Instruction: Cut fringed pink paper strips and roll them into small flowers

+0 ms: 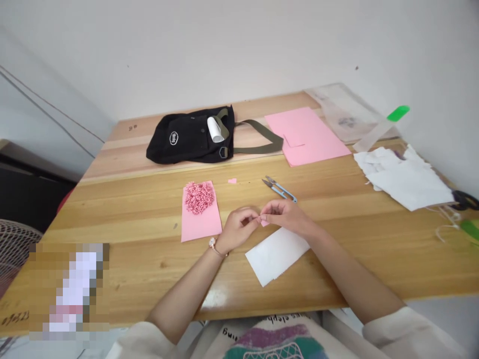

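— Pinching something, are they?

— Yes. The left hand point(236, 229) and right hand point(285, 214) meet fingertip to fingertip over the middle of the wooden table point(337, 259), fingers curled nearly closed on a small pink paper piece point(264, 222) between them; only a corner of it shows.

— What lies close by?

— A white sheet point(276, 255) just near of the hands, partly under the right wrist. Left of them, a pink sheet point(200, 219) carrying a heap of pink paper bits point(199, 196). Blue thread snips point(279, 188) sit just beyond the right hand, and a tiny pink scrap point(232, 180) lies farther off.

— Any free room?

— Bare wood runs right of the hands toward the white cloth point(406, 177) at the right edge, and along the near edge. The far side holds a black bag point(187, 139) and pink paper sheets point(307, 134).
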The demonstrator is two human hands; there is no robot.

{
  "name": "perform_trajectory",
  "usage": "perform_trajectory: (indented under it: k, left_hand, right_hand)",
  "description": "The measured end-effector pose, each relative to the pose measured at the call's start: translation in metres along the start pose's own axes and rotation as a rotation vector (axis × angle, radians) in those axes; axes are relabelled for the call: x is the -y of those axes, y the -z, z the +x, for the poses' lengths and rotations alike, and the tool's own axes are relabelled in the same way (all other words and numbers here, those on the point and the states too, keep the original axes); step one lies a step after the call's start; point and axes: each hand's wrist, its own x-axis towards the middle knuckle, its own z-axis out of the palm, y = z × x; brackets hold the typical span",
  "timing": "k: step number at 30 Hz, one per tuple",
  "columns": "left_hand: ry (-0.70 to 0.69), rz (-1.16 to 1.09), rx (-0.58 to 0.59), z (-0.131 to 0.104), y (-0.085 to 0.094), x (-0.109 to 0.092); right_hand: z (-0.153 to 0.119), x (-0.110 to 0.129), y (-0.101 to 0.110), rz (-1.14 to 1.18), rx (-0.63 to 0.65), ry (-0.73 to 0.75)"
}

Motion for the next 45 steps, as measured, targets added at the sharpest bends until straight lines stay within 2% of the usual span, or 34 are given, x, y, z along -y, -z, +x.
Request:
perform_trajectory:
  k: [8,38,45]
  left_hand:
    - [-0.034,0.042,0.0,-0.0002,0.0005,-0.0017]
    - [-0.063,0.044,0.003,0.0006,0.0006,-0.0026]
    - [-0.059,0.048,0.009,0.0002,0.0006,-0.0017]
  right_hand:
    - [-0.0029,0.0049,0.0075,-0.023,0.102,-0.028]
    - [-0.0029,0.0039,0.0047,-0.049,0.056,-0.026]
    - [-0.0021,0.0022,0.0063,-0.058,0.08,-0.027]
